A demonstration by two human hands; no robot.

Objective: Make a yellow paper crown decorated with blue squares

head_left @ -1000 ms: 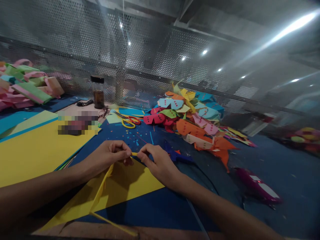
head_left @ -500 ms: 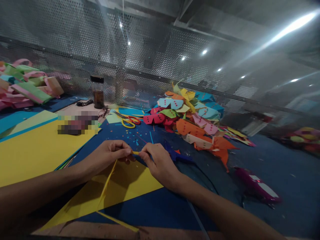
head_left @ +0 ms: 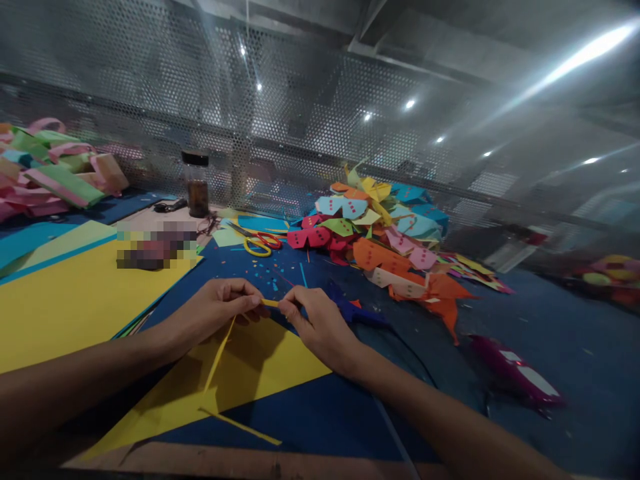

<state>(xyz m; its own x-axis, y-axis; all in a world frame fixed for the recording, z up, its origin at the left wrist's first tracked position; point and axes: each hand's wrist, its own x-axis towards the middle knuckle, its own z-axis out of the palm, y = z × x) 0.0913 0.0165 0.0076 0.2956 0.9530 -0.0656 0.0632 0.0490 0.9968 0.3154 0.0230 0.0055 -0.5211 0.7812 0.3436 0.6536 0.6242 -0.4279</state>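
My left hand [head_left: 215, 310] and my right hand [head_left: 317, 323] pinch the two ends of a short stretch of a narrow yellow paper strip [head_left: 219, 357], fingers closed, just above the table. The strip hangs down from my left fingers to a yellow paper sheet [head_left: 250, 373] lying on the blue surface below my hands. The strip's loose tail lies across the blue sheet near the front edge.
A heap of coloured paper cut-outs with dots [head_left: 380, 233] lies behind my hands. Yellow-and-red scissors [head_left: 257, 243] and a dark jar [head_left: 197, 183] stand further back. Large yellow sheets [head_left: 65, 300] are at left, a purple tool [head_left: 515, 377] at right, perforated metal screen behind.
Both hands stay pinched on the strip and shifted slightly away from me. The hanging part of the strip has pulled straighter and its lower tail slid up the table.
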